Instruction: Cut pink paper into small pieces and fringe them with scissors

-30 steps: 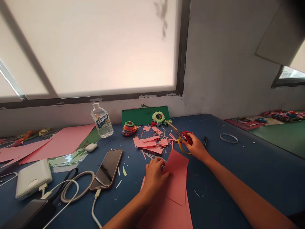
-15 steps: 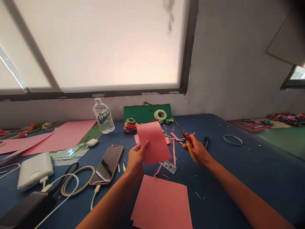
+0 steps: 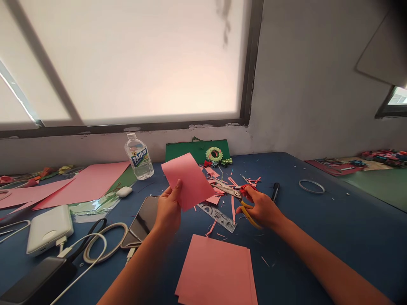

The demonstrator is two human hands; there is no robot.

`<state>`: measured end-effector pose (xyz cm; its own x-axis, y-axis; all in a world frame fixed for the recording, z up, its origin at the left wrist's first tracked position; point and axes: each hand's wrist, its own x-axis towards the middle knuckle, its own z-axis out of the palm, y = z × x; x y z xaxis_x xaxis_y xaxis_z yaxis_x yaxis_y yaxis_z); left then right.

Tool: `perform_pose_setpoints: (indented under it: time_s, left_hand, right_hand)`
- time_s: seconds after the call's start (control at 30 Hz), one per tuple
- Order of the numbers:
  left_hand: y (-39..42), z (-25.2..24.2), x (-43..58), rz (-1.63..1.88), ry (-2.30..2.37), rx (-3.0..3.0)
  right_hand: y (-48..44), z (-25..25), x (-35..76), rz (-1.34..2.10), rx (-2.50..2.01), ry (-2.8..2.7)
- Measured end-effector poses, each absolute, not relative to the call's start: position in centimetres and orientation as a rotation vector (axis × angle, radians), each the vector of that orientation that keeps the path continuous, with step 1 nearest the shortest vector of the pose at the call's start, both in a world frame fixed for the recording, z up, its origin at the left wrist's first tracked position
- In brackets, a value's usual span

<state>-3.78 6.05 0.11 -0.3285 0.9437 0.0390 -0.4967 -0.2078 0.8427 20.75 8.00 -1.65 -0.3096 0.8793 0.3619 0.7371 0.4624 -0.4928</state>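
My left hand (image 3: 170, 207) pinches a pink sheet of paper (image 3: 190, 181) by its lower left edge, thumb on top, holding it tilted above the table. In my right hand (image 3: 259, 207) is a pair of scissors (image 3: 237, 194) with red and yellow handles; the blades point left, their tips at the right edge of the sheet. Below both hands lies a stack of pink paper squares (image 3: 218, 269). Under and behind the scissors are a clear plastic ruler (image 3: 219, 216) and pink paper scraps (image 3: 254, 181).
On the left are a phone (image 3: 141, 222), a white power bank (image 3: 49, 228), cables, a black device (image 3: 38, 279) and large pink sheets (image 3: 85, 184). A water bottle (image 3: 139, 156), green card (image 3: 184, 149) and paper ring (image 3: 214, 154) stand behind. A black marker (image 3: 275, 192) lies right.
The held sheet has moved left and turned, now covering the stacked colourful paper rings. The scissors have swung from pointing up and away to pointing left, at the sheet's edge.
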Motion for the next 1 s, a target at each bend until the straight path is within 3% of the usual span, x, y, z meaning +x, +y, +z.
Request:
perform_pose_setpoints:
  time_s: [0.2, 0.47, 1.0]
  left_hand:
    - [5.8, 0.6, -4.0, 1.558, 0.900, 0.959]
    - [6.0, 0.0, -4.8, 1.433, 0.938, 1.143]
    - [5.1, 1.9, -5.0, 1.255, 1.025, 1.387]
  right_hand:
    - [8.2, -1.9, 21.6, 1.303, -0.934, -2.050]
    - [6.7, -0.8, 22.1, 1.866, -0.515, -2.000]
    - [5.6, -0.1, 22.3, 2.108, -0.336, -2.001]
